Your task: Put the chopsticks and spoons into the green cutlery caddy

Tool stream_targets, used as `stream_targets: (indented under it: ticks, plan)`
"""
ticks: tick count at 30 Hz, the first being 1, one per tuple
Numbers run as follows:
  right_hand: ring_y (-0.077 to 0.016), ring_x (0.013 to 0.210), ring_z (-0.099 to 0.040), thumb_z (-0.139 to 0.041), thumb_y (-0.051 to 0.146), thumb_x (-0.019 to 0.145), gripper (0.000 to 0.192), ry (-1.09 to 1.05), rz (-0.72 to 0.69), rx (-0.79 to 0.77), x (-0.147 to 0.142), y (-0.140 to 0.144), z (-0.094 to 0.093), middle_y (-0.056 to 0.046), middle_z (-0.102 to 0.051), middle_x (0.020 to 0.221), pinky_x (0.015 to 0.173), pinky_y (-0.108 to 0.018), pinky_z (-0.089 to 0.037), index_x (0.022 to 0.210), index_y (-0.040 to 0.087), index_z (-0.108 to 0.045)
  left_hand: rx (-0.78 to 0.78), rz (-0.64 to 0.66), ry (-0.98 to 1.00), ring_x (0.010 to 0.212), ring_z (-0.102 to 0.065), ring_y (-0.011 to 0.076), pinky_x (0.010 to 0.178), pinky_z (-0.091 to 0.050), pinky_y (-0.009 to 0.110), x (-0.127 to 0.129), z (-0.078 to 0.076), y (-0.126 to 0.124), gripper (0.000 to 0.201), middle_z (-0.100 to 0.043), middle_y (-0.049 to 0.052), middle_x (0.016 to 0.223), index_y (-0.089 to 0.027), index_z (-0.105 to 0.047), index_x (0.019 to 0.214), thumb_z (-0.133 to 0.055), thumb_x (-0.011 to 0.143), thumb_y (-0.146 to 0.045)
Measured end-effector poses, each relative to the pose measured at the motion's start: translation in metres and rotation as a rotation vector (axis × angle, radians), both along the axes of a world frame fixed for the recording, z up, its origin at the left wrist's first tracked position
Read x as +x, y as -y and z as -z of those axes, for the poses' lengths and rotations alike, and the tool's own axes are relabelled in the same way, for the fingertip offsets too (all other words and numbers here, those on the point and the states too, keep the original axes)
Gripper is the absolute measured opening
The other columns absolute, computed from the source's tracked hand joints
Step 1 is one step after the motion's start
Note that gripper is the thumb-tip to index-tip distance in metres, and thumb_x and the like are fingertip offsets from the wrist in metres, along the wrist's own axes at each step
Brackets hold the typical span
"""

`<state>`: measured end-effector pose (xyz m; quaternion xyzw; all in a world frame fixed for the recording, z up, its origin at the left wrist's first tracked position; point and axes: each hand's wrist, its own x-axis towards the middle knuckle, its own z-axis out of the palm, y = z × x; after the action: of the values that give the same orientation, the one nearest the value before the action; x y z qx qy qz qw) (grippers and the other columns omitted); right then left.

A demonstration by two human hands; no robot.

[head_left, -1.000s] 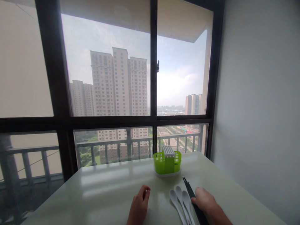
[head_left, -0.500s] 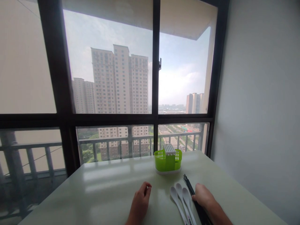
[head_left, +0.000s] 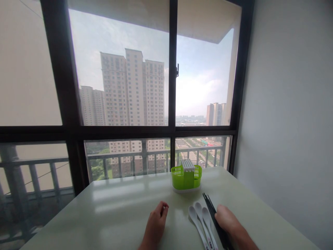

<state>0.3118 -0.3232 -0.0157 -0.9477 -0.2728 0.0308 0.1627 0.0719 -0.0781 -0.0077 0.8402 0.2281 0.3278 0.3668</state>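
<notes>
On the right of the table, black chopsticks point(head_left: 210, 205) lie in a bundle, their far ends slightly fanned. My right hand point(head_left: 226, 218) is closed over the right side of this bundle, its fingertips partly hidden beneath it. Three white spoons point(head_left: 200, 217) with long handles rest side by side just left of the chopsticks, bowls pointing away from me. Loosely curled and holding nothing, my left hand point(head_left: 157, 218) rests at the table to the left of the spoons. Beyond both hands stands a bright green utensil caddy point(head_left: 186, 178) with openwork side baskets and a pale slatted middle top.
The pale glossy table point(head_left: 117, 205) reaches to a dark-framed window point(head_left: 125, 132) at the back. A plain wall point(head_left: 286, 139) runs along the right. Outside are a railing and tall buildings.
My right hand has shifted slightly right, and the chopsticks' far ends have spread a little. The left hand, spoons and caddy stay practically where they were.
</notes>
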Motion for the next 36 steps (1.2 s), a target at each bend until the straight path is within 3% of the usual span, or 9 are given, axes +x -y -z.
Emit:
stream_targets:
  ticks: [3,6,9,13,16,19,23,28,36]
  plan:
    - [-0.0261,0.088,-0.072,-0.050,0.011,0.089,0.021,0.022,0.031,-0.035,-0.004,0.003,-0.015,-0.018,-0.074,0.093,0.067,-0.027,-0.043,0.082,0.014,-0.070,-0.002,0.007,0.002,0.063,-0.051,0.0154,0.065,-0.036,0.024,0.001,0.002,-0.001,0.031,-0.053,-0.004,0.067,-0.022,-0.061,0.090,-0.042,0.095,-0.046]
    - [-0.0245,0.083,-0.071,-0.047,0.015,0.094,0.022,0.090,0.062,0.001,-0.012,0.004,-0.043,-0.017,-0.073,0.090,0.064,-0.028,-0.040,0.085,0.014,-0.067,-0.005,0.021,-0.005,0.062,-0.047,0.0146,0.063,-0.034,0.023,0.001,0.003,-0.002,0.031,-0.046,-0.006,0.064,-0.022,-0.061,0.089,-0.044,0.095,-0.047]
    - [-0.0219,0.078,-0.069,-0.046,0.022,0.099,0.020,0.188,0.014,0.173,-0.035,-0.003,-0.077,-0.012,-0.072,0.086,0.064,-0.028,-0.038,0.092,0.016,-0.063,-0.003,0.068,-0.022,0.059,-0.042,0.0138,0.060,-0.031,0.023,0.001,0.003,0.000,0.034,-0.037,-0.008,0.060,-0.021,-0.062,0.089,-0.046,0.096,-0.051]
    - [-0.0200,0.085,-0.068,-0.047,0.022,0.099,0.019,0.202,-0.168,0.534,-0.081,-0.029,-0.110,-0.007,-0.072,0.092,0.074,-0.026,-0.042,0.110,0.018,-0.062,-0.025,0.167,-0.003,0.060,-0.040,0.0130,0.061,-0.032,0.023,-0.001,0.000,0.002,0.039,-0.039,-0.007,0.062,-0.020,-0.069,0.095,-0.053,0.093,-0.056]
    - [-0.0196,0.080,-0.067,-0.053,0.022,0.095,0.016,0.101,-0.313,0.678,-0.108,-0.054,-0.112,-0.005,-0.072,0.088,0.073,-0.025,-0.044,0.106,0.019,-0.063,-0.074,0.228,0.011,0.060,-0.039,0.0122,0.060,-0.031,0.022,-0.002,0.000,0.001,0.040,-0.041,-0.006,0.063,-0.019,-0.074,0.100,-0.063,0.088,-0.056]
    - [-0.0181,0.074,-0.065,-0.059,0.017,0.088,0.004,0.031,-0.379,0.683,-0.124,-0.075,-0.101,-0.003,-0.070,0.081,0.068,-0.024,-0.042,0.088,0.020,-0.062,-0.110,0.266,0.027,0.061,-0.041,0.0113,0.059,-0.033,0.021,-0.002,-0.002,-0.001,0.041,-0.048,-0.004,0.066,-0.019,-0.076,0.105,-0.073,0.082,-0.052]
    - [-0.0159,0.072,-0.062,-0.061,0.010,0.082,0.014,-0.012,-0.443,0.687,-0.135,-0.093,-0.094,0.000,-0.069,0.079,0.065,-0.022,-0.038,0.089,0.022,-0.061,-0.089,0.332,0.027,0.065,-0.051,0.0122,0.062,-0.040,0.021,-0.001,-0.008,0.001,0.031,-0.061,0.001,0.081,-0.020,-0.077,0.105,-0.074,0.083,-0.041]
    - [-0.0139,0.069,-0.058,-0.059,0.007,0.078,0.017,-0.020,-0.494,0.697,-0.141,-0.103,-0.098,0.001,-0.066,0.076,0.063,-0.021,-0.034,0.086,0.022,-0.059,-0.044,0.364,-0.002,0.067,-0.056,0.0132,0.065,-0.042,0.022,0.002,-0.006,0.003,0.018,-0.062,0.001,0.076,-0.018,-0.077,0.081,-0.068,0.086,-0.033]
    - [-0.0146,0.073,-0.058,-0.060,0.021,0.090,0.008,-0.039,-0.541,0.791,-0.132,-0.113,-0.111,0.000,-0.065,0.080,0.066,-0.021,-0.040,0.083,0.020,-0.064,-0.097,0.313,-0.109,0.066,-0.059,0.0136,0.065,-0.045,0.022,0.008,0.004,-0.001,0.015,-0.065,0.001,0.078,-0.017,-0.074,0.082,-0.067,0.081,-0.031]
